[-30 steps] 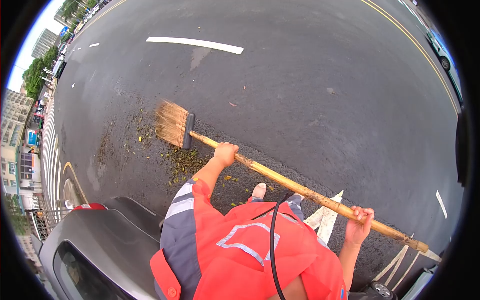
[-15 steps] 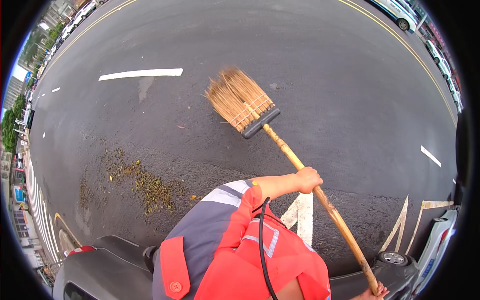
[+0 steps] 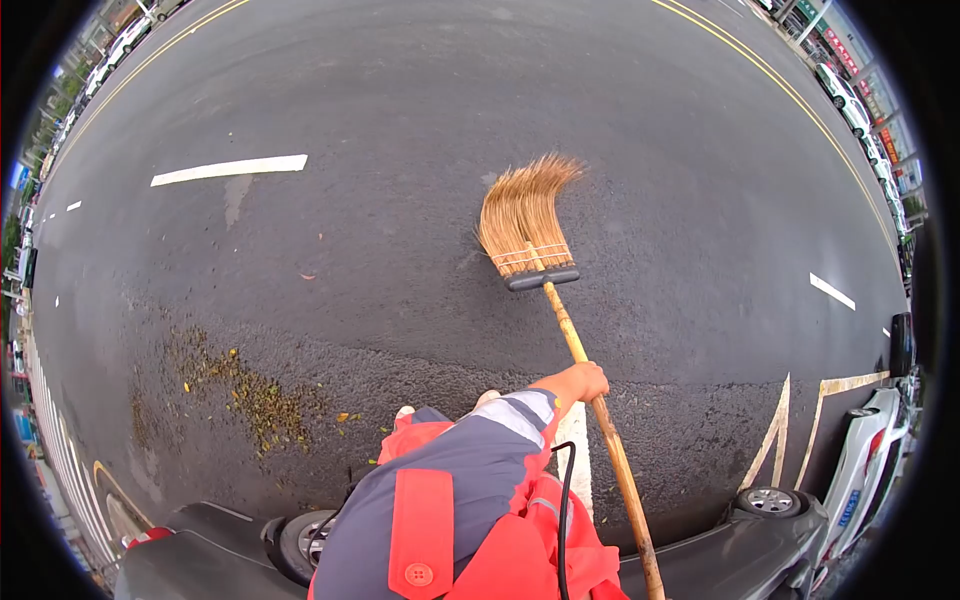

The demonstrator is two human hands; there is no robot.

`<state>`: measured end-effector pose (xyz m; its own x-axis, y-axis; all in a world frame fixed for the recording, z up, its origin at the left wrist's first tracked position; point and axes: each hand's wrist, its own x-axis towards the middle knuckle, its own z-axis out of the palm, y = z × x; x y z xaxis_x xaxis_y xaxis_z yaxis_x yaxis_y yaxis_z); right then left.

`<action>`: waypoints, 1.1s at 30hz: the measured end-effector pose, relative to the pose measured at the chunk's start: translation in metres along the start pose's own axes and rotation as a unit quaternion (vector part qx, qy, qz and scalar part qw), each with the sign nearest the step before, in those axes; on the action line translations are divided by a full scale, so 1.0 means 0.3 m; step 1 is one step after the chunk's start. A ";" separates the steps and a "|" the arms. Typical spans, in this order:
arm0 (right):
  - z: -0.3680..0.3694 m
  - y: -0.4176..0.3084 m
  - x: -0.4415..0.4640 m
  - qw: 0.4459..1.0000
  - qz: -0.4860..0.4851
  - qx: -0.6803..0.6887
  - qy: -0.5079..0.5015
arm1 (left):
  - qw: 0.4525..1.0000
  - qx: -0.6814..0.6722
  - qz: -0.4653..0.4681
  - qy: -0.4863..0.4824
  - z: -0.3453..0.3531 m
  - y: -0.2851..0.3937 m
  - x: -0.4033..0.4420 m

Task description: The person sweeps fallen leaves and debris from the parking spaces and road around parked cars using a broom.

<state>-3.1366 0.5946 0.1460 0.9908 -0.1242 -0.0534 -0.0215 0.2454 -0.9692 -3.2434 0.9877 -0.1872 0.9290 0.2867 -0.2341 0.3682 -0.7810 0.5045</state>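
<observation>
My left hand [image 3: 586,381] is closed around the wooden handle of a broom [image 3: 606,424], partway along its length. The handle slants from the bottom edge up to a dark grey crossbar [image 3: 541,280]. Above the bar spread the long straw-coloured bristles [image 3: 525,215], bound with pale ties, their tips bent over to the right. Over on the left, a scatter of leaves and bits of debris [image 3: 262,405] lies on the asphalt, apart from the broom. My right hand is out of view, and the handle's lower end is cut off by the frame.
Grey asphalt [image 3: 400,120] carries white and yellow markings. A dark car [image 3: 210,560] is at lower left, its wheel close to my body. Another dark car [image 3: 690,560] and a white car [image 3: 865,450] are at lower right. More vehicles line the far roadside.
The broom head has swung rightward, its bristles now bent right instead of pointing upper left. My left hand stays on the handle. My right hand, earlier at the handle's lower end, has left view.
</observation>
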 end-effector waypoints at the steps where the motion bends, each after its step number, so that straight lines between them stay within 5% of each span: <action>1: 0.042 0.019 -0.014 1.000 0.019 -0.005 0.004 | 0.999 -0.036 -0.039 -0.005 -0.023 -0.025 -0.088; 5: 0.250 0.094 -0.035 0.991 0.116 0.003 -0.066 | 0.994 -0.071 -0.083 0.014 0.015 -0.213 -0.363; 12: 0.596 0.443 -0.297 0.921 0.226 -0.001 -0.318 | 0.933 -0.101 -0.341 0.061 0.012 -0.581 -1.024; 19: 0.854 0.597 -1.236 0.868 0.254 -0.042 -0.424 | 0.823 -0.153 -0.543 0.070 0.073 -0.886 -1.948; 28: 1.069 0.666 -2.013 0.592 0.338 -0.002 -0.732 | 0.673 -0.157 -0.701 0.176 0.151 -1.042 -2.822; 33: 1.150 0.765 -1.988 0.568 0.359 0.044 -0.739 | 0.663 -0.093 -0.723 0.169 0.023 -0.974 -2.891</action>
<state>-3.6864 1.0568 0.0383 -0.2383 0.9656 -0.1043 -0.5476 -0.2223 -0.8067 -4.1570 0.9635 -0.1373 -0.4576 0.7935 -0.4013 0.8521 0.5203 0.0571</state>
